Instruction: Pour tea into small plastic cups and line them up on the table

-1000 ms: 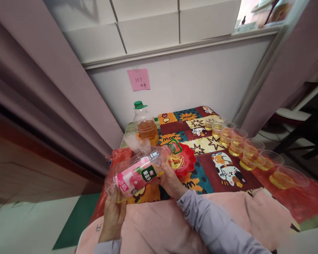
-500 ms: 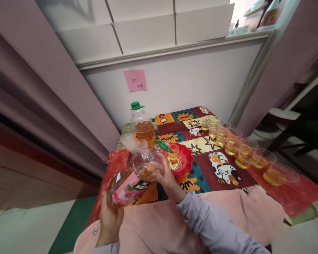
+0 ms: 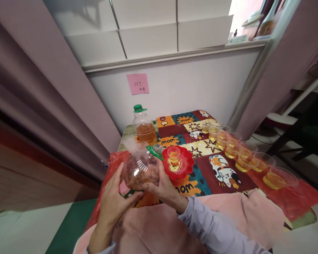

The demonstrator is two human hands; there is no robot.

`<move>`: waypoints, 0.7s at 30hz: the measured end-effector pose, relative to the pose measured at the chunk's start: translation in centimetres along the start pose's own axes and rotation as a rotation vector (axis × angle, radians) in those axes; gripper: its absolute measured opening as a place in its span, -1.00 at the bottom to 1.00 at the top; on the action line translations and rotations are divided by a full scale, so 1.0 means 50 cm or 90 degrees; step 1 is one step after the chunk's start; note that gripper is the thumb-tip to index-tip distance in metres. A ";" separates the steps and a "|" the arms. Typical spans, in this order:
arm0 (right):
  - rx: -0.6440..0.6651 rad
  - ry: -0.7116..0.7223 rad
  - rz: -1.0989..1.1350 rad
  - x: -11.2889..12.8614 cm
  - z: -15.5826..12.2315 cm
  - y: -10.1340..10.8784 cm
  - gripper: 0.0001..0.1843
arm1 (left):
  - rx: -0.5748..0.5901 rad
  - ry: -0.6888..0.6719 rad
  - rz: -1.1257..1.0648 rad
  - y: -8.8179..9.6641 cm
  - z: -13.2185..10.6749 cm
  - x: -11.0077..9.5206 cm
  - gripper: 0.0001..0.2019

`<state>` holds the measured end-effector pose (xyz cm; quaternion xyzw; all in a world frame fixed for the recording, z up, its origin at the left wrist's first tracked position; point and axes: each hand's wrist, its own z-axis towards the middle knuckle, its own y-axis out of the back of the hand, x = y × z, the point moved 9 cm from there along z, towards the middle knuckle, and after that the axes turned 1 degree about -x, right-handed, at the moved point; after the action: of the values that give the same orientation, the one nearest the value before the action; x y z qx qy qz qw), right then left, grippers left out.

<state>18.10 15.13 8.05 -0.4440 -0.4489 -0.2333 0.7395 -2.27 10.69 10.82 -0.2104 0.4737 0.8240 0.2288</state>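
Observation:
Both hands grip a large clear plastic bottle (image 3: 141, 173) with a pink label, uncapped, with a green ring at its neck. It is tilted, its open mouth toward the red scalloped plate (image 3: 187, 165). My left hand (image 3: 113, 199) wraps its left side, and my right hand (image 3: 161, 187) closes on its right side. On the plate stands a small clear cup (image 3: 174, 155) of yellow liquid, just right of the bottle mouth. Clear stacked cups (image 3: 130, 144) show partly behind the bottle.
A second bottle (image 3: 145, 133) with a green cap and amber liquid stands behind. Several clear cups (image 3: 245, 160) of yellow liquid line the table's right side. A patterned mat (image 3: 172, 128) and red plastic sheet (image 3: 302, 197) cover the table; pink cloth (image 3: 228, 208) lies in front.
The bottle has swung more upright, showing its shoulder toward me. My left hand has moved up from near its base to its side. The view has shifted slightly.

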 end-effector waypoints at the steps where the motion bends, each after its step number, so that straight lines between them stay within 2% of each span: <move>1: 0.022 -0.013 -0.023 -0.001 -0.003 0.005 0.33 | -0.007 -0.006 0.010 -0.001 0.000 -0.003 0.24; 3: 0.075 -0.017 -0.096 0.001 -0.008 0.024 0.40 | -0.030 -0.012 0.019 0.004 -0.005 0.000 0.22; 5: 0.091 0.024 -0.214 0.019 -0.007 0.063 0.42 | -0.042 -0.008 0.013 0.010 -0.013 0.011 0.20; 7: 0.035 0.088 -0.373 0.056 0.004 0.122 0.30 | -0.042 0.001 0.001 0.013 -0.018 0.023 0.19; 10: -0.107 0.125 -0.665 0.121 0.032 0.211 -0.07 | -0.047 0.004 -0.015 0.015 -0.022 0.033 0.21; 12: -0.138 0.059 -0.873 0.144 0.057 0.249 -0.20 | -0.055 0.006 -0.027 0.015 -0.024 0.037 0.23; 14: -0.127 -0.039 -1.024 0.149 0.078 0.274 -0.26 | -0.058 0.025 -0.043 0.015 -0.027 0.045 0.23; 16: -0.107 -0.109 -1.089 0.150 0.090 0.283 -0.31 | -0.056 0.049 -0.062 0.014 -0.031 0.052 0.22; 21: -0.080 -0.175 -1.134 0.146 0.105 0.276 -0.35 | -0.067 0.057 -0.070 0.022 -0.034 0.050 0.24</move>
<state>29.51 26.94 9.31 0.0044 -0.6974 -0.6884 0.1993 -4.70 9.17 9.36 -0.2843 0.4274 0.8238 0.2407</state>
